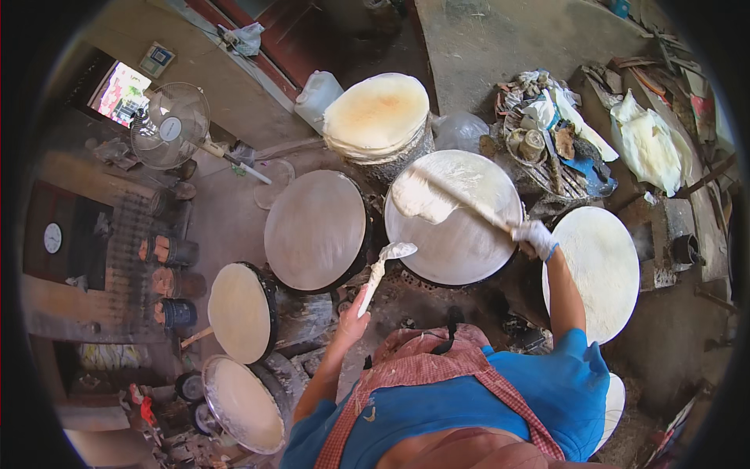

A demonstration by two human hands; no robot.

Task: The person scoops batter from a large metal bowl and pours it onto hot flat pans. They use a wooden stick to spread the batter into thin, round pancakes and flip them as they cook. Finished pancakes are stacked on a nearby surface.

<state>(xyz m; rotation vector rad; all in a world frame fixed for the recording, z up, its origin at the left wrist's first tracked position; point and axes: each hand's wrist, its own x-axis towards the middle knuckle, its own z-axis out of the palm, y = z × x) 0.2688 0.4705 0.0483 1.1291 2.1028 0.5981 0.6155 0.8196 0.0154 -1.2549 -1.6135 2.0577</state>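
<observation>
My right hand, in a white glove with a blue cuff, grips the wooden handle of a batter spreader. The spreader lies across the round griddle in front of me. Thick white batter is heaped at its left, and a thin layer covers the back half. Grey surface shows at the front. My bare left hand holds a batter-smeared ladle by its white handle. The ladle's bowl hovers near the griddle's front left rim; its contents cannot be made out.
A grey griddle stands left, another with a pale flatbread beyond it. A batter basin sits lower left. At right is a batter-coated griddle. Stacked flatbreads stand behind, near a fan and a scrap-filled basket.
</observation>
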